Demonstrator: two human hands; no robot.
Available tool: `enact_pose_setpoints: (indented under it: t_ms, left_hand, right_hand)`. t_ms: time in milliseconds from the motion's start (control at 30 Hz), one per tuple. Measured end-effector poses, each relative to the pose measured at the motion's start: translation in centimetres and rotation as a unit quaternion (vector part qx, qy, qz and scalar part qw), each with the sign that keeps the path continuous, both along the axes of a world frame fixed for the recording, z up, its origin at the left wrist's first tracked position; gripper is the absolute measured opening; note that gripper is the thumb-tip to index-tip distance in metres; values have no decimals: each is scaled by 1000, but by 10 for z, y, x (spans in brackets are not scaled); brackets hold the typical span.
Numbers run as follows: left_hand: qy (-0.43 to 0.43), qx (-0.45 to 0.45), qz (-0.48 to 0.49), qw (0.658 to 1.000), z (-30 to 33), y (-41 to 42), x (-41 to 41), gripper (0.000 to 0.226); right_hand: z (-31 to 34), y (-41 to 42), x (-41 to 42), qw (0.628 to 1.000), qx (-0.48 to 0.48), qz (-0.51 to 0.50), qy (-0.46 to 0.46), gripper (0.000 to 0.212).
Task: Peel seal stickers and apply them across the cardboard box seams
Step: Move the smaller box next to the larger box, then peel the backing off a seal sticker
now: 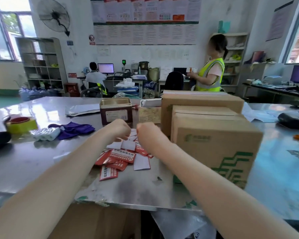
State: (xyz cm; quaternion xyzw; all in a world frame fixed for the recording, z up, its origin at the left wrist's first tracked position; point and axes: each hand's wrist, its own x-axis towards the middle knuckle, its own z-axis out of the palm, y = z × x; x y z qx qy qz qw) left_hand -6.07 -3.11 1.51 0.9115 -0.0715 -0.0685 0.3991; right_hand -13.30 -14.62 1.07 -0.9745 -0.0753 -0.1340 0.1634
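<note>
both hands are raised together over a loose pile of red seal stickers [116, 160] and white backing slips [141, 162] on the steel table [41, 161]. the left hand [118, 129] and the right hand [148, 131] are seen from behind, fingers curled inward toward each other, and a white scrap [133, 132] shows between them; it looks like a sticker being worked off its backing, but the fingertips are hidden, so which hand actually pinches it, or whether both do, i cannot tell. just to the right of the pile stands the nearest cardboard box [216, 147], printed with green marks, flaps closed, with a second, larger box [197, 100] touching it behind. no red sticker is visible across the top seam of the near box from this angle, though much of its top is foreshortened, so that is not certain. the discarded white backings suggest some stickers have already been peeled; where they went is not shown. judged from this, the work sits in the peeling step, with applying across the seams still ahead and many stickers left in the pile. elsewhere on the table lie a yellow tape roll [22, 125], a purple cloth [72, 129] and a metal tin [116, 112].
</note>
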Motion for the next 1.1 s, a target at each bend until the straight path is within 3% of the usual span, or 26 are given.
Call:
enact_pose_setpoints:
  t_ms: [133,333,433,533,667,867,967,1100]
  left_hand:
    - [-32,104,6,994,-36,32,10,22]
    - [-86,52,61,993,-87,45,29,33]
    - [-148,56,88,983,-108,40,32,34]
    - [-238,53,112,963,-128,37,34,32]
    - [-321,-16,70,944,-130,38,37,27]
    - [-305,-137,27,942,-117,43,16,25]
    - [-273,-174,37,945,-114,44,11,11]
    - [-230,-218,62,946,-113,44,13,14]
  right_hand:
    - [-57,14,31,998,-23,-7,52,23]
    - [-97,17,66,996,14,-25,90,45]
    - [-103,14,80,995,26,-19,99,47]
    - [-111,9,84,987,152,0,53,39]
    - [-112,0,76,928,373,12,-20,23]
    - [-106,-6,65,887,462,14,-20,23]
    - [-105,-7,64,863,504,12,-20,29]
    - [-104,-5,65,831,556,-5,-3,28]
